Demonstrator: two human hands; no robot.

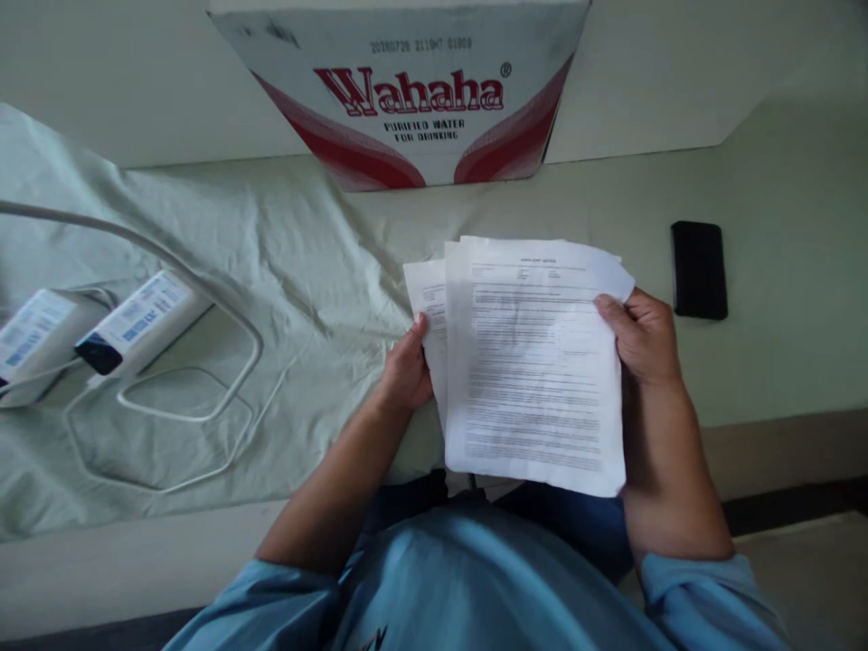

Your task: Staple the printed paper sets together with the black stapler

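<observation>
Over the front edge of the bench (779, 181), a stack of printed sheets (535, 362) is held up between both hands, tilted toward the person. Left hand (407, 371): grip clamped on the stack's left edge, thumb on top, on a sheet that sticks out left of the others. Right hand (641, 336): grip clamped on the upper right edge, thumb on the top page, fingers hidden behind. Sheets are fanned unevenly, corners not lined up. Text too small to read.

Surface: pale green, flat, and bare beyond the right grip. A black phone (698, 269) lies flat just beyond the right hand, not touching it. Left of the left grip a wrinkled pale green cloth (223, 244) covers the bench, hanging over its front edge. Well left on the cloth, two white power adapters (101, 330) lie side by side, with white cable (203, 398) looped loosely near them.

Beyond both grips, a cardboard box (413, 90) marked "Wahaha purified water" stands against the plain pale wall (136, 72). Light is dim and greenish. Blue sleeves (705, 588) at the bottom.
</observation>
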